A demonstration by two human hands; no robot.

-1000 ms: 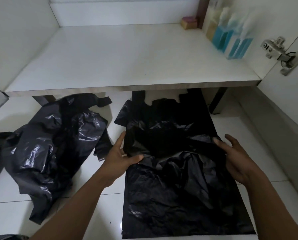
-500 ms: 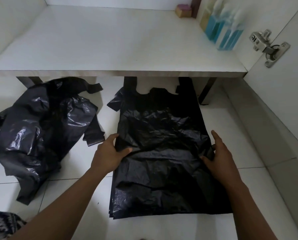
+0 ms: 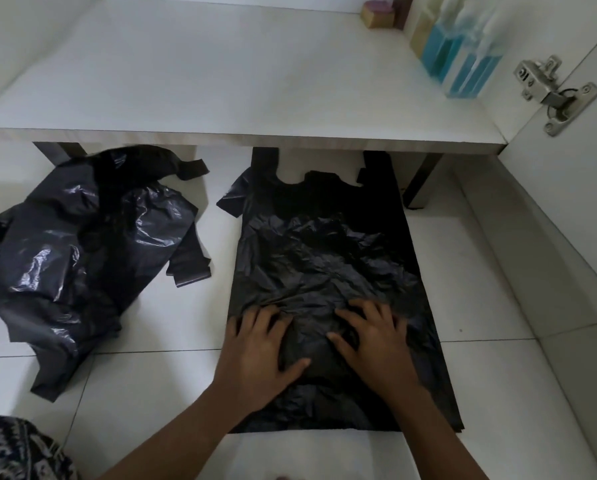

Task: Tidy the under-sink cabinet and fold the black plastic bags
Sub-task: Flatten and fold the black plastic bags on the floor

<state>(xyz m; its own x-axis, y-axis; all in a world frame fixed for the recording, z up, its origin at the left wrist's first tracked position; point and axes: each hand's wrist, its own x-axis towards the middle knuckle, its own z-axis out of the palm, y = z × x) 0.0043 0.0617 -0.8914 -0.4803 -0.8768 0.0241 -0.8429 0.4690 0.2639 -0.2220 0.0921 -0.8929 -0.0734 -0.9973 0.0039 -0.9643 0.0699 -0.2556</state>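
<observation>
A black plastic bag (image 3: 324,258) lies spread flat on the white tiled floor, its two handles reaching under the cabinet's front edge. My left hand (image 3: 262,351) and my right hand (image 3: 373,341) press palm-down, side by side, on the bag's lower middle, fingers spread and nearly straight. A crumpled heap of more black plastic bags (image 3: 78,251) lies on the floor to the left, apart from both hands.
The white cabinet shelf (image 3: 220,81) stands just above the floor on dark legs. Blue-liquid bottles (image 3: 463,60) and a small pink-topped box (image 3: 376,12) sit at its back right. A metal door hinge (image 3: 553,91) is on the open door at right. Patterned fabric (image 3: 16,448) shows bottom left.
Both hands left the bag's side edges and moved inward onto its middle, now pressing flat. The bag lies smoother and flatter than before.
</observation>
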